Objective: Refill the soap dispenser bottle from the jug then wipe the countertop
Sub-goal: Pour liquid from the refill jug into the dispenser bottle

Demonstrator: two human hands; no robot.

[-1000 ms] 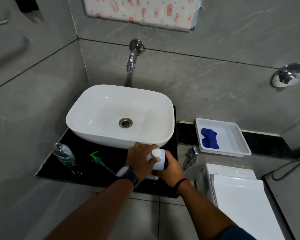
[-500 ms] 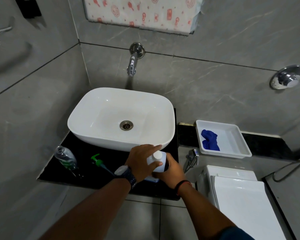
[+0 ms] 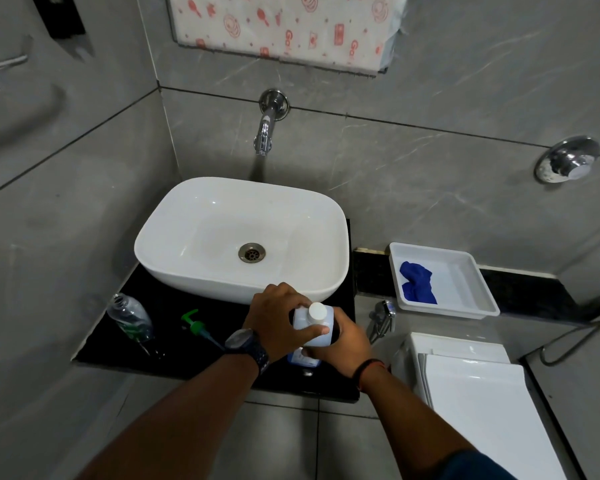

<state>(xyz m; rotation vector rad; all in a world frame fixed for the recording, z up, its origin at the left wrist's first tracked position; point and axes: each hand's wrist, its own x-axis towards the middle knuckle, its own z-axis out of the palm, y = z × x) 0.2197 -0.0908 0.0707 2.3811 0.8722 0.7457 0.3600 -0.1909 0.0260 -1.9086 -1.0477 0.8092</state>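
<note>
so the soap bottle [image 3: 129, 318] sits uncapped on the black countertop [image 3: 174, 303] at 8 o'clock from the sink [image 3: 194, 271], with its green pump [image 3: 196, 325] lying at 7. at 5 o'clock the left hand [image 3: 274, 323] curls round the top of the capped jug [image 3: 314, 329], and the right hand [image 3: 345, 342] wraps the body lower down. the blue cloth [image 3: 418, 284] is in the white tray [image 3: 459, 282] at 3

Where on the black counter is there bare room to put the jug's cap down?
Bare strip between the open bottle and the green pump, in front of the basin. Crowded at the right end, where left hand and right hand grip the jug.
</note>
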